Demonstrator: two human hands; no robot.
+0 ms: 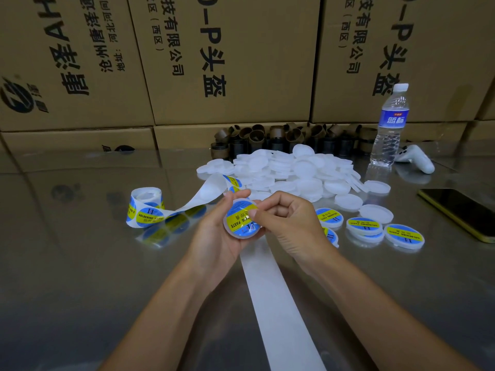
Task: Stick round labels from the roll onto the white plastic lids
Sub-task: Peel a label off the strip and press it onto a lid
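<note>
Lying behind the held lid (242, 223), a pile (294, 170) (unlabelled); roll (146, 207) at left.

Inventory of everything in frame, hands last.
label roll: one, blue-yellow, left of hands
backing strip: one, white, roll to near edge
plain lids: heap, white, behind hands
labelled lids: at least four, blue-yellow, right of hands
held lid: one, white, labelled, between hands
cardboard cores: many, brown, behind heap
water bottle: one, clear, right rear
controller: one, white, right rear
phone: one, dark, far right
boxes: several, brown, back wall
left hand: grips held lid
right hand: pinches held lid
</note>
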